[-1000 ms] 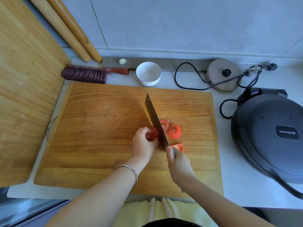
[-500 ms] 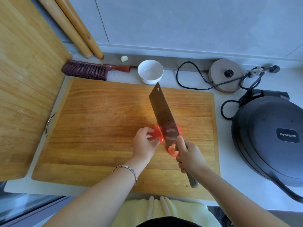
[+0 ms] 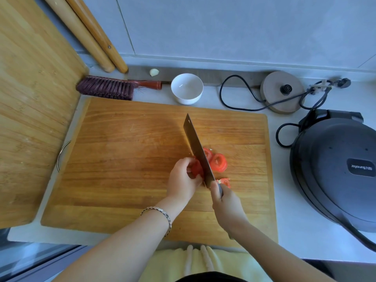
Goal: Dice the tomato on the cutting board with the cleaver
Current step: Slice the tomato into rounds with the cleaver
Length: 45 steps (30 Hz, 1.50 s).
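Note:
A wooden cutting board (image 3: 126, 159) lies on the counter. My left hand (image 3: 182, 181) holds the remaining red tomato piece (image 3: 196, 169) down on the board. My right hand (image 3: 225, 202) grips the handle of the cleaver (image 3: 198, 151), whose blade stands edge-down against the right side of that piece. Cut tomato slices (image 3: 217, 161) lie just right of the blade, and a smaller slice (image 3: 225, 182) sits by my right thumb. The cut itself is hidden by the blade.
A white bowl (image 3: 186, 88) stands behind the board, with a brush (image 3: 105, 88) to its left. A kettle base (image 3: 282, 91) with its cord and a dark electric griddle (image 3: 335, 169) occupy the right. A second wooden board (image 3: 30, 98) leans at left.
Half a second ago the cleaver was lifted and tilted flat-side up over the slices. Now it has come back down, edge on the board against the tomato piece.

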Each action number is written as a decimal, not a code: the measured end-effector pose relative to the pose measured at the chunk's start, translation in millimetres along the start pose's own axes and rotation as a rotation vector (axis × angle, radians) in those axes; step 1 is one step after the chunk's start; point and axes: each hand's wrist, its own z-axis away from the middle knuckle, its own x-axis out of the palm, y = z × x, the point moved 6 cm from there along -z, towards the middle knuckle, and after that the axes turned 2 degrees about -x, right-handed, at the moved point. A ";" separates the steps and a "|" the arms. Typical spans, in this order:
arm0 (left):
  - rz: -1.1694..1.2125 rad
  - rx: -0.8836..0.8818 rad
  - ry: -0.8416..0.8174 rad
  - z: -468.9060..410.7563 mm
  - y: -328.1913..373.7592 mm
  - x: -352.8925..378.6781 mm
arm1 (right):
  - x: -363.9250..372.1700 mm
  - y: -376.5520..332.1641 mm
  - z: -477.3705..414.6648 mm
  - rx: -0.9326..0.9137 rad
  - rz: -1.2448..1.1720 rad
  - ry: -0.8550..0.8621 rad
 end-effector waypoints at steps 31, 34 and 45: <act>0.089 -0.138 0.030 5.2 -7.4 1.8 | -39.7 -24.4 9.3 -0.010 -0.025 -0.060; 0.101 -0.134 0.025 5.2 -6.0 1.6 | -38.3 -24.9 9.4 0.006 -0.027 -0.069; 0.122 -0.115 0.035 2.0 -8.1 5.7 | -33.9 -18.1 21.9 0.040 0.011 -0.078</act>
